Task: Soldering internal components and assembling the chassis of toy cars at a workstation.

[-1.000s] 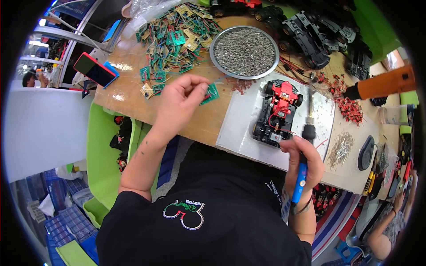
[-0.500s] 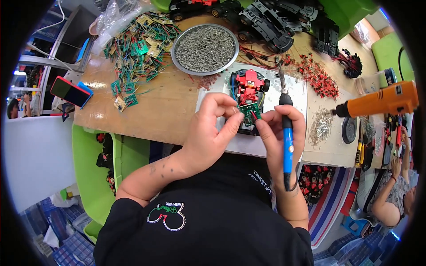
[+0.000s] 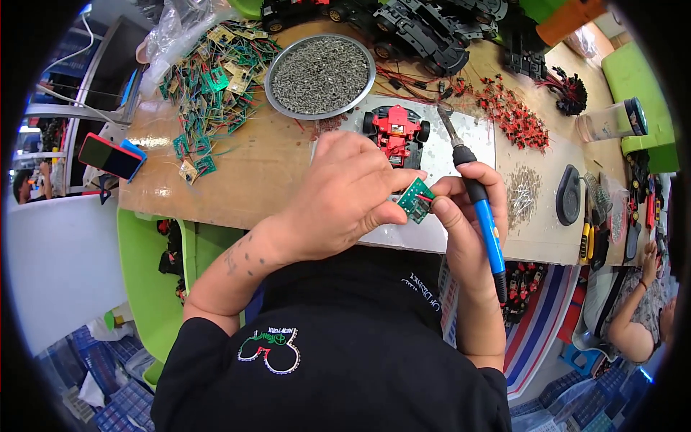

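My right hand (image 3: pixel 471 223) grips a blue and black soldering iron (image 3: pixel 489 234), its tip pointing up and away. The thumb and a fingertip of that hand also pinch the right edge of a small green circuit board (image 3: pixel 414 201) with a red wire on it. My left hand (image 3: pixel 338 198) is at the board's other side, thumb by the lower left edge and a finger at the top corner; its remaining fingers are curled. Just beyond lies an upturned toy car chassis (image 3: pixel 399 133), red and black with black wheels, partly hidden by my left hand.
A round metal tray (image 3: pixel 271 93) of small screws stands behind my left hand, beside heaped wired circuit boards (image 3: pixel 216 86). Small red parts (image 3: pixel 515 119) and black car bodies (image 3: pixel 425 36) lie farther back. An orange power screwdriver (image 3: pixel 572 20) hangs at upper right. Another person (image 3: pixel 637 317) sits at right.
The circuit board has tilted and come slightly nearer. My left fingers have shifted around it. The soldering iron has swung to a slant, and the orange screwdriver has moved up and away.
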The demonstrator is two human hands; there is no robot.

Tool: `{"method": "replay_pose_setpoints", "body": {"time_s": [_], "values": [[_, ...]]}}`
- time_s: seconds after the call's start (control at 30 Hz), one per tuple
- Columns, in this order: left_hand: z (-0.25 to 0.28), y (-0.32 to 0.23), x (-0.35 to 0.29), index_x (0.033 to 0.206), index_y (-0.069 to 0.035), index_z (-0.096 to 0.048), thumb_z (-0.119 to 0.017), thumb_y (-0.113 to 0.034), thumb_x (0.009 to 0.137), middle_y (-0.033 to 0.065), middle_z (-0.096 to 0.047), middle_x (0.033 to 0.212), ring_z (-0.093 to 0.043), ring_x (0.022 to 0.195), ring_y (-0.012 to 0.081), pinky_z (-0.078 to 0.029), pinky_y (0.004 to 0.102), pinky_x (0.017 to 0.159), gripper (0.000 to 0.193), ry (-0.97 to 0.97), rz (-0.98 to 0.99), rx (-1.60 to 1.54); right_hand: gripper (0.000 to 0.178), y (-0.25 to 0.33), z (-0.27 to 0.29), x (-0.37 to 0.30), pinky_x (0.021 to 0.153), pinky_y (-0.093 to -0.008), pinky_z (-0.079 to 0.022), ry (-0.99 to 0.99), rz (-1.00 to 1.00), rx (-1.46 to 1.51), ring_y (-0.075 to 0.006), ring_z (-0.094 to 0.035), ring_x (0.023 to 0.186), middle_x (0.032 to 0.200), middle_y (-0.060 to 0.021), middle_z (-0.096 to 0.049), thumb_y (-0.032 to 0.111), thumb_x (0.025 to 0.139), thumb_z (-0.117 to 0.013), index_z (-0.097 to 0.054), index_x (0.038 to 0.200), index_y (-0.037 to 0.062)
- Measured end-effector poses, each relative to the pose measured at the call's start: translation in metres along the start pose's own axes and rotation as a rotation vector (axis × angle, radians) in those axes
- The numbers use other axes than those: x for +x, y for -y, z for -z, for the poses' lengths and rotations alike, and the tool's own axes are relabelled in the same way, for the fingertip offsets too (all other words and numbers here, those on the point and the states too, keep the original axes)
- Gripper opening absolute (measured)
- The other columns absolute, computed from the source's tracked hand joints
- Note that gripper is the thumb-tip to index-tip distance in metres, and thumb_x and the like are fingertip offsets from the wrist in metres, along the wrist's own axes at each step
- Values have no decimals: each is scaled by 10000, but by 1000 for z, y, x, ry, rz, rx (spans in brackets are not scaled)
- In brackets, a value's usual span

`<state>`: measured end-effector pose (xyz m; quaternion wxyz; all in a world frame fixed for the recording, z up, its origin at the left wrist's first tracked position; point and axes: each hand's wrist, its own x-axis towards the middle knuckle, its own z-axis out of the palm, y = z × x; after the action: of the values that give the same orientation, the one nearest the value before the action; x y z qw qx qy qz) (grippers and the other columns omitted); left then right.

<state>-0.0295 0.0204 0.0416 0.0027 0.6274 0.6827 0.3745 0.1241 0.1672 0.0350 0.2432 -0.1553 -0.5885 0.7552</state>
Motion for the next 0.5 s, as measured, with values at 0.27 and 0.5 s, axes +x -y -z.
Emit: {"method": "replay_pose_setpoints", "body": {"time_s": [0.27, 0.5], "values": [[23, 7, 10, 1010, -86, -733, -670, -418, 827, 32, -507, 769, -462, 741, 228, -377, 361, 712, 385, 22, -83, 5, 444, 8, 2, 8, 756, -229, -497, 211, -109, 128, -107, -618, 852, 945, -59, -638, -22, 844, -728, -488, 1208, 57], [-21, -4, 4, 820, -99, -667, -748, -314, 750, 16, -551, 825, -527, 840, 228, -401, 378, 761, 240, -12, -36, -56, 439, -7, -6, 14, 749, -270, -492, 83, -45, 353, -126, -585, 863, 966, -74, -604, 1, 867, -688, -444, 1226, 67]]}}
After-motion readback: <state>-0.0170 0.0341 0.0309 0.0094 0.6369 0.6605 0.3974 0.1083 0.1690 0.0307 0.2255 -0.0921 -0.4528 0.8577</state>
